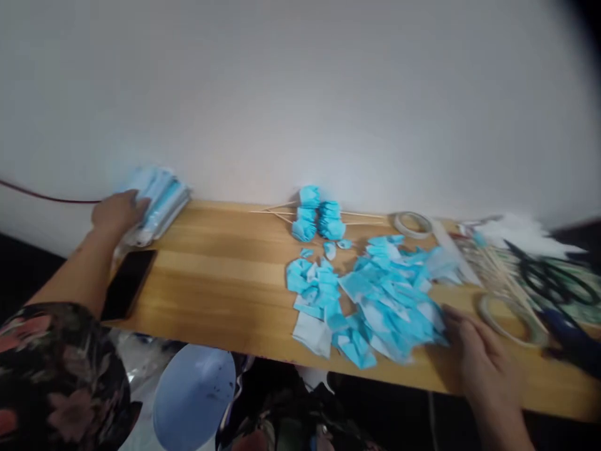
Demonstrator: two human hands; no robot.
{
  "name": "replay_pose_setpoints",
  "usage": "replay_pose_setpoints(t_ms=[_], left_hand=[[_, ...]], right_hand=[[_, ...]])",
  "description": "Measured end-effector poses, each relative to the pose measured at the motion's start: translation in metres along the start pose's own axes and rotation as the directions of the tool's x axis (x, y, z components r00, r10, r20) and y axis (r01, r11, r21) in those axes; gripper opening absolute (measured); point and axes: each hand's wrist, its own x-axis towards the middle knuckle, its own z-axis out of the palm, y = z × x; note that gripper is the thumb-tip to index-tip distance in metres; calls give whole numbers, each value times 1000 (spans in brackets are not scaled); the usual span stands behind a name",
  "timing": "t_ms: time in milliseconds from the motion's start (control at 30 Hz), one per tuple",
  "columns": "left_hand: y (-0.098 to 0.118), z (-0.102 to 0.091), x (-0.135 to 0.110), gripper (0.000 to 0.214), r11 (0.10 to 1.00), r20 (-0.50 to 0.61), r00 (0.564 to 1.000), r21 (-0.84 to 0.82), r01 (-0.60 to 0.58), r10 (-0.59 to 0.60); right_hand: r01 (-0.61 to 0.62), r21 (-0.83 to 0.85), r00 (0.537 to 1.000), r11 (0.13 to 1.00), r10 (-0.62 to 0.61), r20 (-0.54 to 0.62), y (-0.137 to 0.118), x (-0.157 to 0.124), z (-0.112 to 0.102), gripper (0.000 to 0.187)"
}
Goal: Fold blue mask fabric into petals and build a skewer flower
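My left hand [119,213] is at the far left of the table, its fingers and thumb closed on the near side of a pack of blue and white face masks [162,200] in clear plastic. My right hand [486,357] is at the right, slightly blurred, its fingers stretched out at the edge of a heap of crumpled light-blue fabric pieces [394,300]. Nothing shows in its grasp. A smaller bunch of blue pieces [312,285] lies left of the heap. Behind, gathered blue rolls [306,213] are threaded on thin wooden sticks [361,215].
A dark phone [129,285] lies by my left forearm. Two tape rolls [413,224], black-handled scissors [554,275], a bundle of sticks [507,275] and white scraps [521,235] crowd the right end. A white wall rises behind the wooden table [211,288]; a pale blue bucket [195,394] stands below.
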Motion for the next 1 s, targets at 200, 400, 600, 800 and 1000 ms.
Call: replay_pose_setpoints(t_ms=[200, 400, 600, 800, 1000], left_hand=[[24, 1, -31, 84, 978, -109, 976, 101, -181, 191], [107, 0, -117, 99, 828, -93, 823, 31, -560, 560], [172, 33, -225, 59, 447, 201, 402, -306, -841, 893], [212, 57, -279, 61, 203, 228, 97, -507, -838, 969], [263, 67, -313, 77, 148, 240, -5, -616, -774, 971]], right_hand=[[4, 69, 1000, 998, -6, 17, 18, 4, 4, 47], [113, 140, 994, 984, -112, -11, 13, 0, 1, 43], [284, 126, 959, 951, -279, -56, -2, 21, -5, 36], [403, 99, 914, 910, -395, -96, -27, 73, 5, 32], [477, -10, 856, 879, -462, 230, -48, 125, 41, 45]])
